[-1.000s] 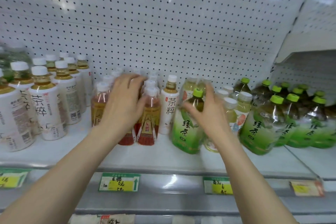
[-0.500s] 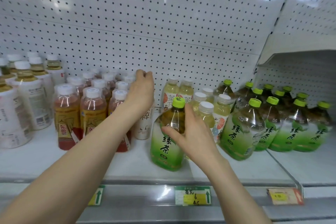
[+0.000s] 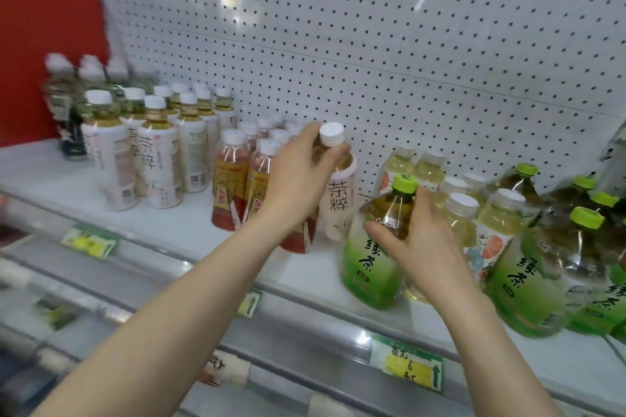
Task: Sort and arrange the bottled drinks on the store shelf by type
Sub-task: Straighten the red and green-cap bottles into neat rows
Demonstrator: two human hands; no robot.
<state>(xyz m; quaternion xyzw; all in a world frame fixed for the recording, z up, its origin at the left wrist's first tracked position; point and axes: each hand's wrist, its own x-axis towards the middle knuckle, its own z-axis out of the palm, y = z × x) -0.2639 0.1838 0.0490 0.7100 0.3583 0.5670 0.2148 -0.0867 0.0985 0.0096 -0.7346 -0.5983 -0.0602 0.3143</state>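
My left grip is curled round the neck of a white-labelled tea bottle, thumb just under its white cap. Just right of it, my right grip clasps the shoulder of a green tea bottle standing on the shelf. Red-labelled tea bottles stand just left of my left grip.

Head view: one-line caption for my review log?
Left hand grips a white-labelled tea bottle near its neck; right hand holds a green-tea bottle at the store shelf.
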